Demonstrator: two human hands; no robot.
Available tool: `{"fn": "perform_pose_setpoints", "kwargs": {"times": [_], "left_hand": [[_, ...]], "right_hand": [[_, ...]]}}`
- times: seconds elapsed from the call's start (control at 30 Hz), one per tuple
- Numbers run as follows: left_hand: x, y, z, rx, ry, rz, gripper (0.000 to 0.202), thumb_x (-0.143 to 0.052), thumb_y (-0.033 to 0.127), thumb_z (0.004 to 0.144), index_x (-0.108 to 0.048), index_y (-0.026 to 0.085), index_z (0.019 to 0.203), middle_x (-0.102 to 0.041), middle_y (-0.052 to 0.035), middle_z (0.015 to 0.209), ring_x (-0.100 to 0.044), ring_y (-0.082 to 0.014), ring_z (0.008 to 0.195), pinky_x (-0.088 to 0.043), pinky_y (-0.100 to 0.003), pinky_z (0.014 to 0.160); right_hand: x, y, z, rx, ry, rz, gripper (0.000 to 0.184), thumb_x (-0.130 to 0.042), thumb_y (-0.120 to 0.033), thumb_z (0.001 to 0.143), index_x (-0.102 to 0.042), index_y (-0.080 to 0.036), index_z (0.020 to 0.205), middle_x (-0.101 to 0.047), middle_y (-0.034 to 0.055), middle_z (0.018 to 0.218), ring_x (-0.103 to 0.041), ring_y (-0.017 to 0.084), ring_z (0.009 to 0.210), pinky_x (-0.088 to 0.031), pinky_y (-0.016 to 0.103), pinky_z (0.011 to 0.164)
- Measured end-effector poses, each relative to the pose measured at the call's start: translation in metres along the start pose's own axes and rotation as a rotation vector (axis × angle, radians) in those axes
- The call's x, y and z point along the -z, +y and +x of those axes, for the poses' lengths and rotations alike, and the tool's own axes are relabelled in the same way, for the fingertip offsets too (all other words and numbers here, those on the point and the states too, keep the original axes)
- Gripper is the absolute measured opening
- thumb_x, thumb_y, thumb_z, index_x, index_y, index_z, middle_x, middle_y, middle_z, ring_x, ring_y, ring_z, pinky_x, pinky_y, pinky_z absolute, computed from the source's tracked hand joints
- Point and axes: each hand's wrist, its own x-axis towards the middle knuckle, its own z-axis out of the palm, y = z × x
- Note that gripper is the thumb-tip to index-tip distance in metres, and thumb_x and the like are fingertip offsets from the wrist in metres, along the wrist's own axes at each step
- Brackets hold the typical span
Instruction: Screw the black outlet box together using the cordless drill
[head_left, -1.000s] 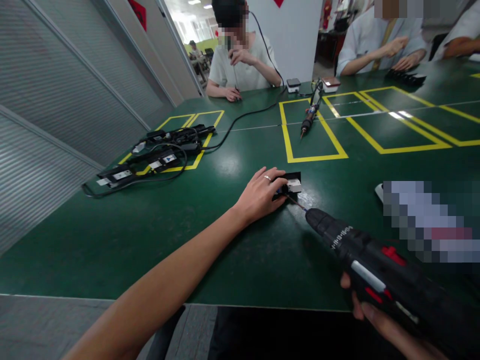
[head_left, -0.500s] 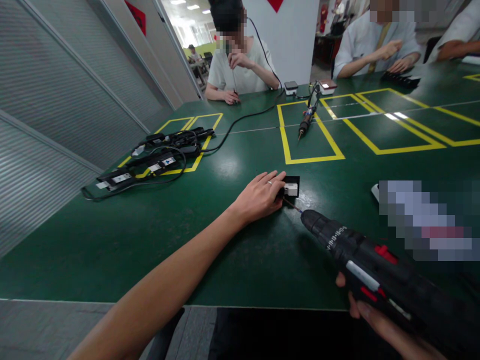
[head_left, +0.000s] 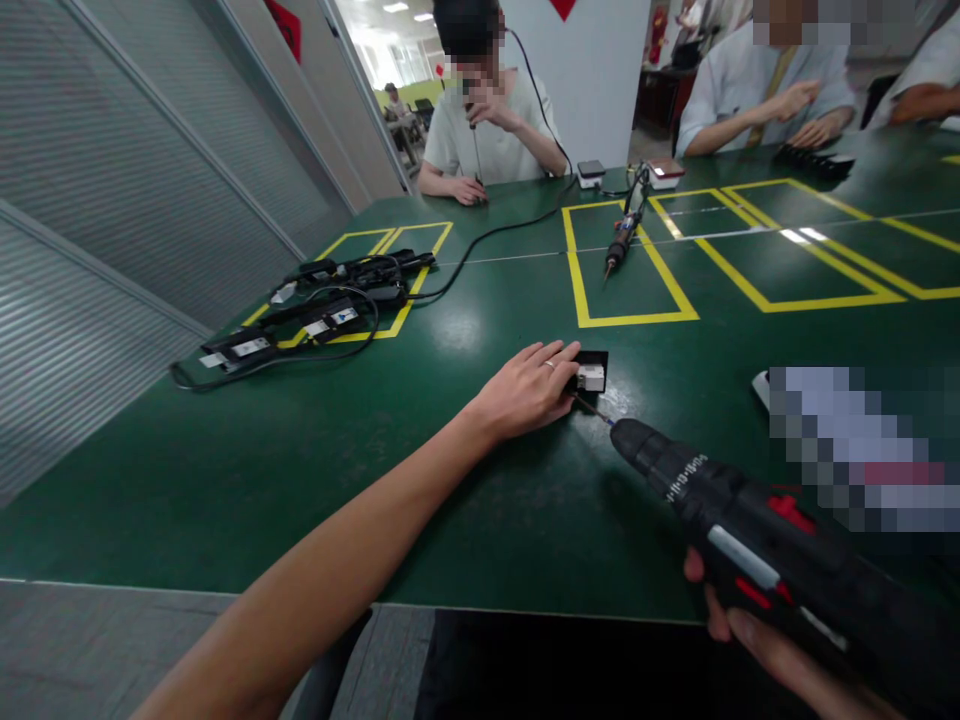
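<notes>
My left hand point(head_left: 529, 390) lies over a small black part with a white block point(head_left: 591, 377) on it, and its closed fingers hold it against the green table. They hide the part's left side. In my right hand point(head_left: 776, 655) is a black cordless drill point(head_left: 739, 515) with red switches, gripped from below. The drill points up and to the left. Its thin bit point(head_left: 594, 409) reaches the near edge of the black part beside my left fingertips. Whether the tip sits in a screw is hidden.
Black cabled devices point(head_left: 330, 300) lie at the left inside yellow tape. Beyond my hands rests a corded electric screwdriver point(head_left: 621, 245). A blurred-out object point(head_left: 847, 440) lies at the right. Across the table, a co-worker point(head_left: 487, 130) holds a thin tool; another person point(head_left: 765, 100) sits further right.
The whole view has shifted slightly, so things appear a little further right. My hands, the part and the drill keep the same arrangement. The co-worker opposite holds the tool's handle slightly differently.
</notes>
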Motion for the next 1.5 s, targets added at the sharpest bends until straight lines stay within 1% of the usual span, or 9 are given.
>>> {"fn": "perform_pose_setpoints", "kwargs": {"times": [0.13,0.33,0.43,0.6,0.7,0.97,1.07,1.17,1.5], "left_hand": [[0.000,-0.001,-0.001,-0.010,-0.007,-0.010,0.034,-0.053,0.025,0.086,-0.049,0.010,0.116,-0.049,-0.0170,0.140,-0.049,-0.0283,0.127,-0.043,-0.043,0.105],[-0.003,-0.001,-0.002,0.001,0.024,-0.041,0.027,-0.050,0.025,0.088,-0.050,0.012,0.112,-0.049,-0.0167,0.140,-0.050,-0.0271,0.127,-0.042,-0.044,0.106],[-0.004,-0.001,-0.002,-0.002,0.034,-0.052,0.031,-0.051,0.026,0.087,-0.049,0.012,0.115,-0.050,-0.0170,0.139,-0.050,-0.0267,0.127,-0.042,-0.045,0.105],[-0.004,-0.003,-0.002,-0.006,0.030,-0.042,0.033,-0.052,0.026,0.088,-0.049,0.010,0.117,-0.050,-0.0178,0.138,-0.050,-0.0257,0.126,-0.041,-0.043,0.106],[-0.004,-0.003,-0.002,-0.005,0.023,-0.047,0.034,-0.053,0.030,0.089,-0.048,0.012,0.117,-0.049,-0.0161,0.140,-0.050,-0.0250,0.125,-0.042,-0.041,0.104],[-0.007,-0.002,0.002,0.044,0.046,-0.012,0.038,-0.054,0.020,0.088,-0.043,0.015,0.123,-0.051,-0.0120,0.139,-0.054,-0.0246,0.119,-0.045,-0.038,0.095],[-0.007,-0.002,0.003,0.039,0.054,-0.019,0.033,-0.053,0.020,0.089,-0.044,0.015,0.120,-0.052,-0.0119,0.138,-0.054,-0.0240,0.118,-0.045,-0.038,0.095],[-0.006,-0.002,0.003,0.039,0.050,-0.035,0.031,-0.052,0.022,0.089,-0.045,0.015,0.119,-0.051,-0.0129,0.139,-0.053,-0.0242,0.119,-0.045,-0.038,0.095],[-0.009,-0.004,0.002,0.049,0.067,-0.067,0.028,-0.052,0.020,0.090,-0.047,0.015,0.117,-0.051,-0.0121,0.139,-0.052,-0.0221,0.120,-0.046,-0.038,0.097]], "right_hand": [[0.005,0.001,-0.001,-0.001,0.030,-0.021,0.053,-0.068,-0.033,0.075,-0.054,-0.033,0.126,-0.073,0.0053,0.091,-0.072,0.025,0.078,-0.063,0.031,0.064],[0.012,0.003,-0.004,-0.073,0.012,0.011,0.028,-0.069,-0.039,0.076,-0.066,-0.028,0.101,-0.074,0.0068,0.091,-0.072,0.026,0.072,-0.064,0.032,0.064],[0.013,0.000,-0.003,-0.129,0.025,0.117,0.029,-0.065,-0.038,0.080,-0.063,-0.026,0.106,-0.074,0.0086,0.093,-0.072,0.027,0.072,-0.063,0.035,0.064],[0.016,-0.001,0.001,-0.124,-0.009,0.288,0.027,-0.057,-0.037,0.085,-0.061,-0.022,0.107,-0.070,0.0079,0.078,-0.069,0.026,0.062,-0.059,0.033,0.049],[0.018,0.003,0.002,-0.088,-0.025,0.322,0.024,-0.053,-0.035,0.088,-0.059,-0.023,0.108,-0.069,0.0067,0.079,-0.068,0.024,0.065,-0.057,0.030,0.052],[0.010,0.005,-0.002,-0.060,-0.028,0.131,0.024,-0.061,-0.042,0.084,-0.063,-0.025,0.101,-0.069,0.0033,0.083,-0.068,0.021,0.068,-0.059,0.034,0.065],[0.003,0.006,0.003,-0.040,-0.066,0.131,0.033,-0.058,-0.049,0.086,-0.063,-0.019,0.099,-0.063,-0.0013,0.067,-0.062,0.015,0.057,-0.056,0.032,0.058],[-0.002,0.011,0.009,-0.021,-0.067,0.138,0.031,-0.064,-0.052,0.080,-0.064,-0.025,0.093,-0.059,-0.0035,0.057,-0.058,0.015,0.048,-0.053,0.030,0.050],[-0.003,0.012,0.013,-0.029,-0.049,0.120,0.021,-0.065,-0.049,0.074,-0.065,-0.031,0.085,-0.058,-0.0026,0.052,-0.057,0.017,0.040,-0.053,0.030,0.042]]}}
